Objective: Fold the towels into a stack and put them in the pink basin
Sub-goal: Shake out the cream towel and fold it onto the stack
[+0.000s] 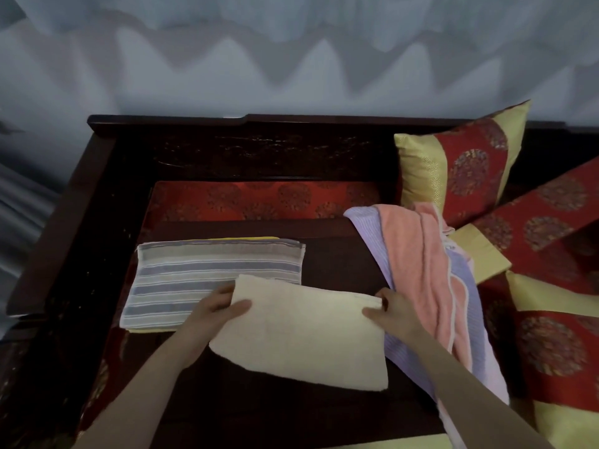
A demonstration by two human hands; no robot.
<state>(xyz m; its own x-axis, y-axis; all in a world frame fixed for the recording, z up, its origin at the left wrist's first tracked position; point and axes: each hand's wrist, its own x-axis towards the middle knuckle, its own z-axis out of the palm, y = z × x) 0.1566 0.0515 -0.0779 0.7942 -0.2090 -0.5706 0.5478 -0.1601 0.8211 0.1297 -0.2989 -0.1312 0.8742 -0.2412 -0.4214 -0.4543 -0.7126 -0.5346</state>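
Holding the folded cream terry towel (301, 332) by its two far corners, I have my left hand (214, 309) pinching the left corner, thumb on top and fingers below. My right hand (393, 314) grips the right corner in the same way.

The towel is low over the dark wooden seat (340, 260) in front of me; I cannot tell if its near edge rests on the wood. Its far left corner overlaps the near edge of the folded grey-and-beige striped towel (207, 273). That one lies on a folded yellow cloth (246, 238), of which only thin edges show.

I judge the cream towel to be light, soft and limp. It has no stiffness of its own, so if I lift it at one point, the layers will sag and open. The good place to hold is therefore at the corners, with all layers caught together between thumb and fingers and both hands moving level. Terry is not slippery, so it should sit well on the stack.

Just beside my right hand, a loose peach-coloured towel (411, 264) lies over a lilac finely striped towel (463, 280). Both are not yet folded, and they lie near the red and gold patterned cushions (460, 163). The pink basin I cannot see from here.
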